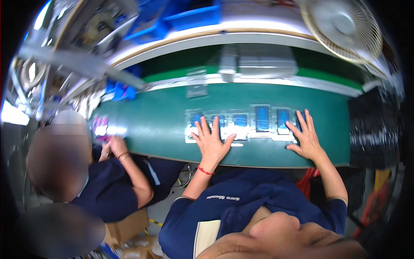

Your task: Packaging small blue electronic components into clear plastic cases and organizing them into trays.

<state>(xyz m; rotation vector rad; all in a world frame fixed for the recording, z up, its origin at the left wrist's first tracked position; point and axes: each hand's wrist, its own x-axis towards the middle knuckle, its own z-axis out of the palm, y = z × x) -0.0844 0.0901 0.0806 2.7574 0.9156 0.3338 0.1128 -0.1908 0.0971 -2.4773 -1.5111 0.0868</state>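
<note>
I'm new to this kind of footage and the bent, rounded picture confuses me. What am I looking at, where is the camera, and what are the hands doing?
There is no machine here: a person works with two bare hands. The single picture comes from a wide fisheye camera on that person's head, looking down, so straight edges bend near the rim.

In front lies a long green work surface. On it sits a row of clear plastic packets with blue contents, side by side. The left hand, with a red cord at the wrist, lies flat with spread fingers on the packets at the left end of the row. The right hand rests flat at the right end. Neither hand grips anything.

At the left, a co-worker's hand works at the same surface. A cream round fan stands at the top right.
</note>
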